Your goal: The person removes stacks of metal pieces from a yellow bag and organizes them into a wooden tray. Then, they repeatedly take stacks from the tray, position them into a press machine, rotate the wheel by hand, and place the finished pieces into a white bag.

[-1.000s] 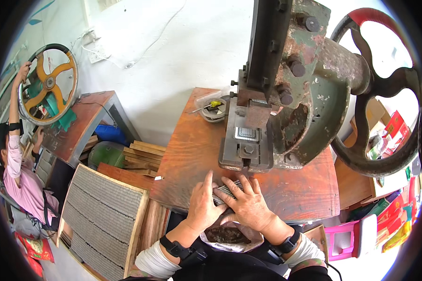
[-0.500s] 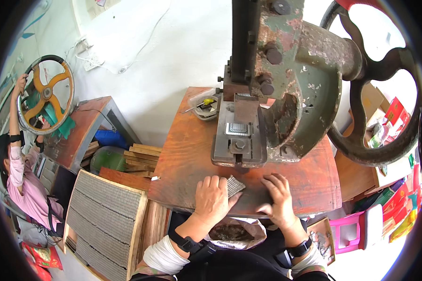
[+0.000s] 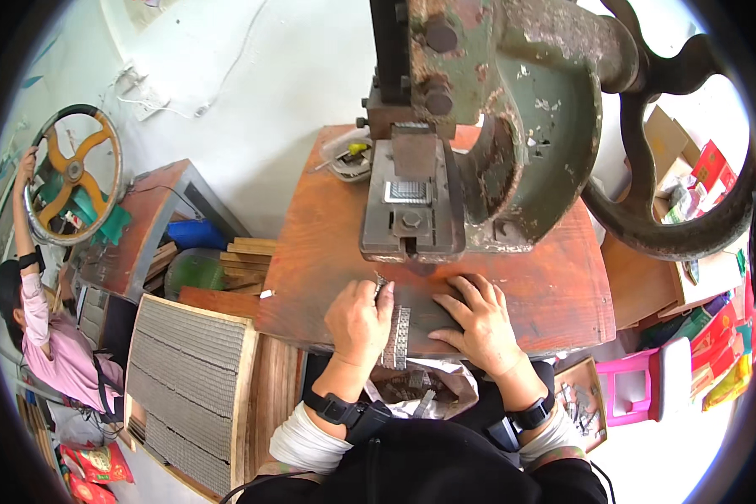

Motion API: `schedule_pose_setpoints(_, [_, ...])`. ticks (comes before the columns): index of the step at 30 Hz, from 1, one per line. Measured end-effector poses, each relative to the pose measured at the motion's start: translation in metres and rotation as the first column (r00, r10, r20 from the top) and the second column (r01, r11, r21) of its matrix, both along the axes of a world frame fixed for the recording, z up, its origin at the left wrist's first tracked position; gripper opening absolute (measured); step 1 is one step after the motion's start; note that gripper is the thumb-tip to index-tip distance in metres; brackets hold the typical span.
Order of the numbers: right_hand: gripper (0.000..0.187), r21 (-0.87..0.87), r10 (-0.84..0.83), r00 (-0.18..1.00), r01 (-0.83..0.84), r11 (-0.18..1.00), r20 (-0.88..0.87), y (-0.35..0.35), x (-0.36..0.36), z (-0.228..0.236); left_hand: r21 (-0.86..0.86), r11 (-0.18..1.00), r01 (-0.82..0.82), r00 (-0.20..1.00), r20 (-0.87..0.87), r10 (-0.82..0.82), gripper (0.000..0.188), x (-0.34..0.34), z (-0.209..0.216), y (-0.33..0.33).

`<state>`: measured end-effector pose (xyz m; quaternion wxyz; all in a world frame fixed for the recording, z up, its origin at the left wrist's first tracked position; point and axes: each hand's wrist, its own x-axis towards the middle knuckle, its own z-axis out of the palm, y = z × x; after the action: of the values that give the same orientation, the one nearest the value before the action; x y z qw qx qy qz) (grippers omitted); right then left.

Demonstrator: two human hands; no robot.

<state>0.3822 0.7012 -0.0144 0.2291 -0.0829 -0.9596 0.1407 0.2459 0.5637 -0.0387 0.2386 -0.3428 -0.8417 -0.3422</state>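
Observation:
My left hand (image 3: 357,323) is closed by the table's front edge, thumb against the fingers. A bit of a small grey metal piece (image 3: 380,280) shows at its fingertips; the rest is hidden. Beside that hand, a perforated grey metal strip (image 3: 401,332) hangs over the table edge above a white bag (image 3: 458,391) holding metal scraps. My right hand (image 3: 483,328) lies on the table with fingers spread, holding nothing. Beyond both hands stands a green, worn hand press (image 3: 554,143). On its steel die bed (image 3: 412,223) rests a shiny ridged rectangular plate (image 3: 407,192).
On the left, a wooden tray (image 3: 248,361) holds rows of grey metal pieces. A plastic bowl (image 3: 349,168) with a yellow-handled tool sits behind the press. Its large handwheel (image 3: 638,168) is at right, above a pink stool (image 3: 630,386). Another person (image 3: 59,336) turns a wheel at far left.
My left hand has turned and closed, and the metal strip now hangs over the table's edge. My right hand has come down flatter onto the table. The view has shifted slightly.

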Motion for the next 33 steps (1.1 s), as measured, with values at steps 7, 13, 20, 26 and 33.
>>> schedule_pose_setpoints(7, [0.034,0.058,0.459,0.79,-0.479,0.876,-0.406,-0.016,0.036,-0.03,-0.037,0.998,0.043,0.996,0.078,-0.04,0.026,0.002,0.013,-0.005])
schedule_pose_setpoints(13, [0.014,-0.336,0.308,0.951,-0.285,0.898,0.014,-0.024,0.097,-0.142,-0.057,0.91,0.41,0.912,0.062,-0.406,0.034,0.011,0.01,-0.013])
schedule_pose_setpoints(20, [0.014,-0.426,0.156,0.977,-0.081,0.901,0.146,-0.023,0.112,-0.193,-0.076,0.783,0.617,0.761,-0.195,-0.619,0.033,0.062,-0.024,-0.045])
schedule_pose_setpoints(26, [0.029,-0.206,-0.11,0.842,0.253,0.945,0.528,-0.013,0.101,-0.231,-0.102,0.635,0.766,0.57,0.564,-0.597,0.046,0.065,-0.147,-0.05])
schedule_pose_setpoints(33, [0.067,-0.248,-0.072,0.594,0.44,0.863,0.802,-0.004,0.095,-0.266,-0.573,0.08,0.815,0.553,0.812,0.186,0.066,0.051,-0.222,-0.081])
